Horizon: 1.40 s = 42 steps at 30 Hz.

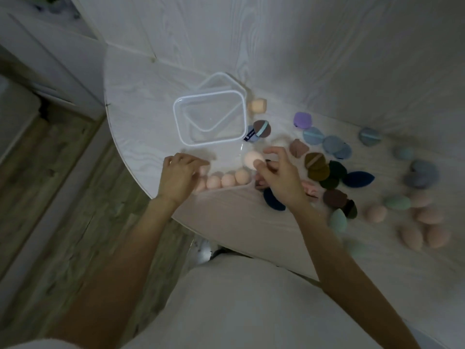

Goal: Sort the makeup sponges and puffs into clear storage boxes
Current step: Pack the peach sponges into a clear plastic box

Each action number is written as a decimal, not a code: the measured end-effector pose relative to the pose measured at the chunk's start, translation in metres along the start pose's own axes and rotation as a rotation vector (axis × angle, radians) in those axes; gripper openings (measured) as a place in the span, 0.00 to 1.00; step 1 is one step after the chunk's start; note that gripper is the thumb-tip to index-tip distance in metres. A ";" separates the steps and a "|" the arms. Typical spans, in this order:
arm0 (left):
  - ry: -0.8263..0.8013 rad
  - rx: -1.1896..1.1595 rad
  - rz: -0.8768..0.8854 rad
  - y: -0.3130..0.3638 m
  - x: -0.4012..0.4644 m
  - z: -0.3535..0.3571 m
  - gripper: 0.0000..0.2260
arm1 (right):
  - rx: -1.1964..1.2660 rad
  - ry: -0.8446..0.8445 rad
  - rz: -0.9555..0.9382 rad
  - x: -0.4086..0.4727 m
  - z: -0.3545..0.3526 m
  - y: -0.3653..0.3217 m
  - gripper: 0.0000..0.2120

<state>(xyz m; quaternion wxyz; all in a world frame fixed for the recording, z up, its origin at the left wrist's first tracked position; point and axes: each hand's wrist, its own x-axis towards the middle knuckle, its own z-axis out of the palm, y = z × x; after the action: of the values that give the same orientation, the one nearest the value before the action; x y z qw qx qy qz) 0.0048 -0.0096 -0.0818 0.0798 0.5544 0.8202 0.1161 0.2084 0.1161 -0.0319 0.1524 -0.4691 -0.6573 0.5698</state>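
- Right hand (pixel 278 176): pinches a peach egg sponge (pixel 252 159) betw. thumb + fingertips, held over the near clear box (pixel 224 190).
- Near box: hard to see, clear walls; a row of peach sponges (pixel 227 180) lies along its front edge.
- Left hand (pixel 180 173): fingers curled over the box's left end, touching there; grip on the wall can't be told for sure.
- Second clear box (pixel 210 119): further back on the white table (pixel 141 127), white rim, a lid (pixel 224 83) tilted behind/inside it.
- Loose to the right of the hands: brown puffs (pixel 315 163), blue puffs (pixel 324 142), a purple puff (pixel 302 119), dark blue sponge (pixel 358 178).
- Far right: peach + green egg sponges (pixel 412 215), scattered, well apart from the boxes.
- Small peach cube sponge (pixel 257 106) just beside the back box's right corner.
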 end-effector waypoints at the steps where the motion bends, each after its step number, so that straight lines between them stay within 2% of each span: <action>1: -0.003 0.020 -0.018 0.000 0.001 0.001 0.17 | -0.044 -0.013 -0.001 0.004 0.010 -0.002 0.12; 4: 0.004 0.075 -0.038 -0.003 0.002 0.004 0.16 | -0.200 -0.039 -0.067 0.016 0.038 -0.008 0.13; 9: 0.030 0.100 0.017 -0.002 -0.005 0.010 0.11 | -0.570 -0.138 -0.287 0.043 0.074 -0.007 0.14; 13: 0.037 0.070 0.034 -0.007 -0.011 0.014 0.15 | -0.826 -0.175 -0.343 0.056 0.093 -0.004 0.15; 15: 0.034 0.058 0.029 -0.009 -0.012 0.015 0.20 | -0.914 -0.201 -0.331 0.059 0.100 -0.004 0.14; 20: -0.027 -0.064 0.042 -0.005 -0.015 0.013 0.34 | -0.732 -0.239 -0.277 0.056 0.104 -0.001 0.13; 23: -0.123 -0.115 0.075 -0.005 -0.019 0.012 0.46 | -0.720 -0.239 -0.256 0.057 0.099 0.004 0.13; 25: -0.146 -0.096 0.109 -0.005 -0.021 0.014 0.48 | -0.703 -0.235 -0.219 0.056 0.097 0.004 0.16; 29: -0.114 -0.069 0.196 -0.003 -0.017 0.023 0.42 | -0.622 -0.222 -0.167 0.052 0.092 0.004 0.18; 33: -0.067 -0.073 0.155 -0.003 -0.008 0.025 0.33 | -0.570 -0.253 -0.214 0.046 0.087 0.000 0.17; 34: -0.072 -0.058 0.159 -0.004 -0.007 0.025 0.32 | -0.574 -0.197 -0.282 0.045 0.083 -0.002 0.16; 36: -0.093 -0.039 0.177 -0.004 -0.004 0.024 0.32 | -0.554 0.035 -0.406 0.047 0.067 -0.010 0.11; 38: -0.116 -0.057 0.165 -0.001 -0.003 0.020 0.32 | -0.529 0.250 -0.419 0.058 0.041 -0.017 0.08; 40: -0.133 -0.108 0.111 0.005 -0.004 0.016 0.32 | -0.561 0.311 -0.370 0.086 0.013 -0.018 0.07; 42: -0.135 -0.154 0.071 0.010 -0.003 0.016 0.31 | -0.657 0.253 -0.344 0.122 -0.007 -0.015 0.10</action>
<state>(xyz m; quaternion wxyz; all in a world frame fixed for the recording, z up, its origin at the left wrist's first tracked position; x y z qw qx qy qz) 0.0185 -0.0069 -0.0942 0.1731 0.5819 0.7815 0.1440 0.1443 0.2175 -0.0576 0.1674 -0.4424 -0.8497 0.2329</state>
